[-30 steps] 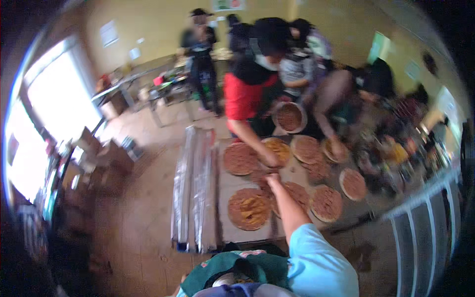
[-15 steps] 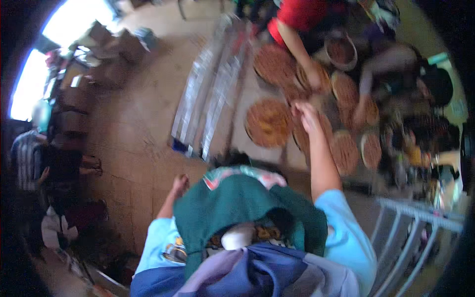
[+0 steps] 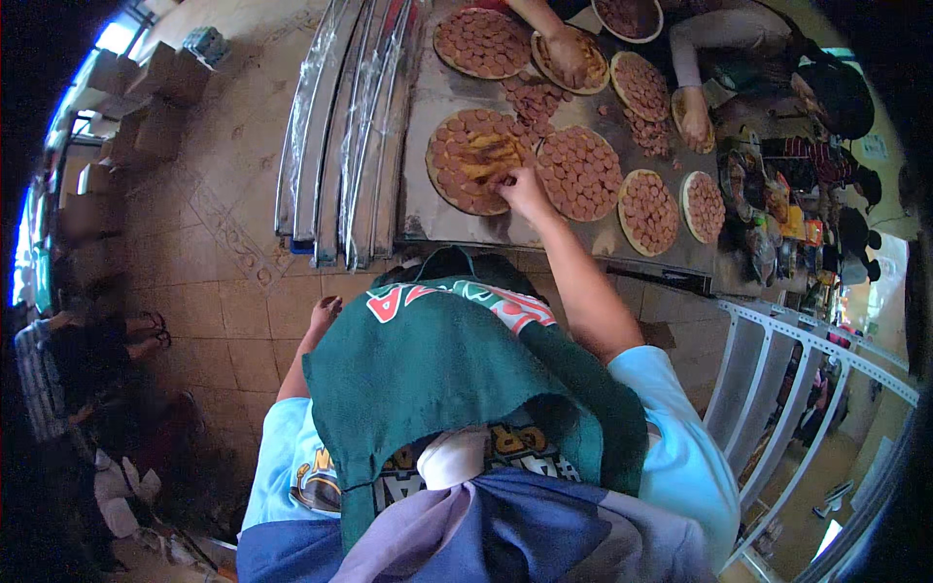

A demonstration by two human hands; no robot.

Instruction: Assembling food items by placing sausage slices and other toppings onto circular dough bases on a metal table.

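Note:
My right hand (image 3: 526,191) reaches over the near-right edge of a pizza (image 3: 455,182). Its fingers are pinched together low over the topping; what they hold, if anything, is hidden. Round sausage slices ring this pizza, while its middle shows bare yellowish and brown topping. Right beside my wrist lies another pizza (image 3: 580,175), covered all over with slices. A loose heap of sausage slices (image 3: 534,102) sits on the table behind these two. My left hand (image 3: 326,313) hangs low at my left side, away from the table, fingers loosely curled with nothing visible in them.
Across the table (image 3: 428,107), a co-worker's hand (image 3: 569,56) works over a pizza; another person's hand (image 3: 695,126) touches one at right. More sliced-topped pizzas and a bowl (image 3: 630,19) stand around. Long plastic-wrapped metal bars (image 3: 335,146) lie left; a metal rack (image 3: 777,340) stands at right.
My right hand has moved left and toward me, from among the middle pizzas to the partly covered pizza's edge. The view has shifted, and the picture is sharper. My left hand stays low.

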